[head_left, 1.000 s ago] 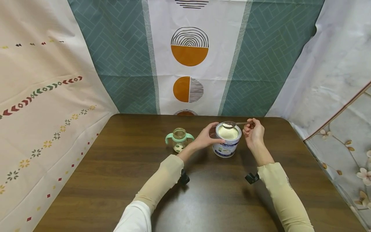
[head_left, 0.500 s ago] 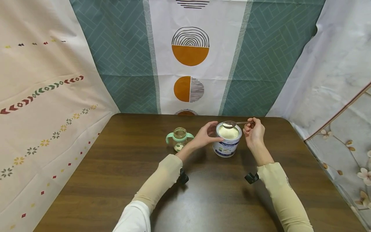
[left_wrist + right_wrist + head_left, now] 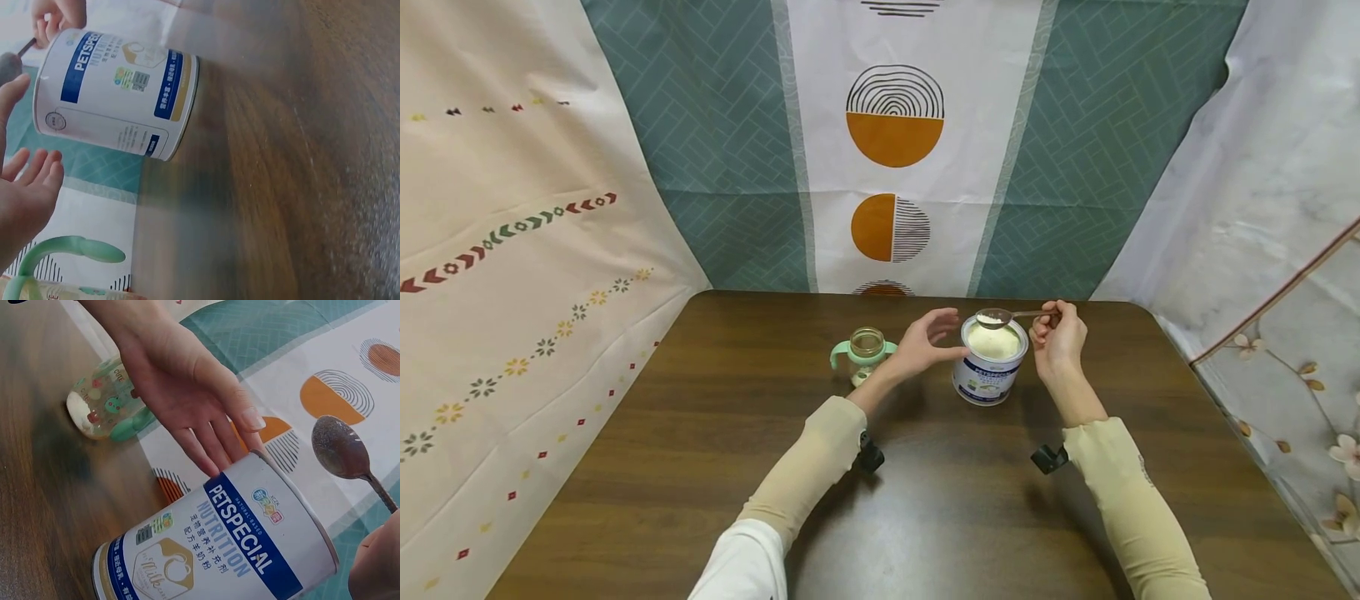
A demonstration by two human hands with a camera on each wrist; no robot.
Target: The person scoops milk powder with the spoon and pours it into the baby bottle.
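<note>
A white and blue tin of milk powder point(image 3: 988, 379) stands uncovered on the table, pale powder point(image 3: 992, 342) inside it. My left hand point(image 3: 919, 346) is at the tin's left side, fingers spread and relaxed, the thumb tip right by the rim. My right hand point(image 3: 1060, 342) pinches the handle of a metal spoon point(image 3: 995, 317), whose bowl is held over the tin's mouth with a little white powder in it. In the right wrist view the spoon point(image 3: 340, 447) shows its underside. Left of the tin is a lidless baby bottle point(image 3: 867, 348) with green handles, partly behind my left wrist.
The dark wooden table point(image 3: 700, 467) ends just behind the tin and bottle, against a patterned cloth point(image 3: 722, 150). More cloth hangs at the left and right sides. White powder point(image 3: 80, 411) lies in the bottle's bottom, seen in the right wrist view.
My left hand has drawn away leftward, its fingers coming off the tin and overlapping the bottle's right handle more. The spoon has risen slightly above the tin's mouth.
</note>
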